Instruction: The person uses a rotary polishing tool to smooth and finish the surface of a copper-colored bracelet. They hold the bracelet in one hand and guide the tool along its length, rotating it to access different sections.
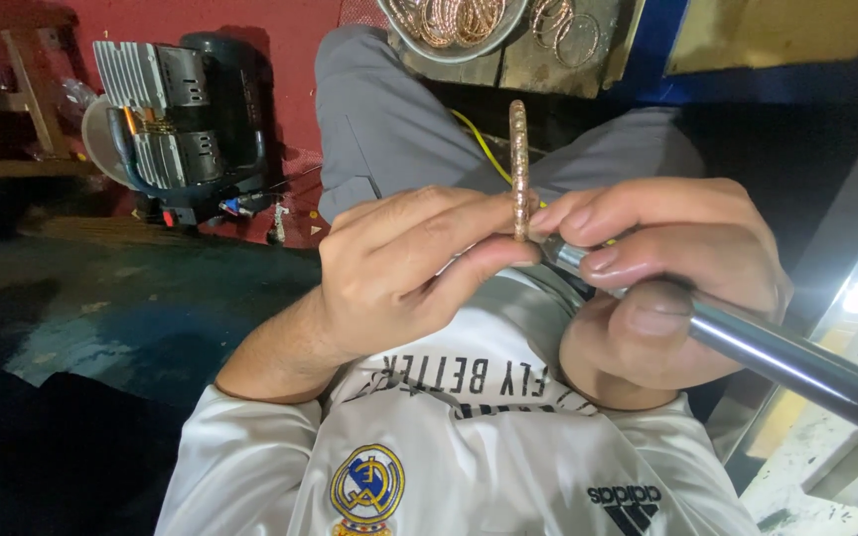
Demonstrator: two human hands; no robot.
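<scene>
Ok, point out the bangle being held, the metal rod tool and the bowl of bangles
bangle (pixel 519 149), head view, on its upright patterned edge above the fingers.
metal rod tool (pixel 796 359), head view, on its shiny shaft.
bowl of bangles (pixel 469 50), head view, on its lower rim.

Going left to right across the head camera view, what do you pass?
Grey-and-black finned machine on the floor → left hand → thin copper-coloured bangle held edge-on → right hand → shiny metal tool shaft.
</scene>
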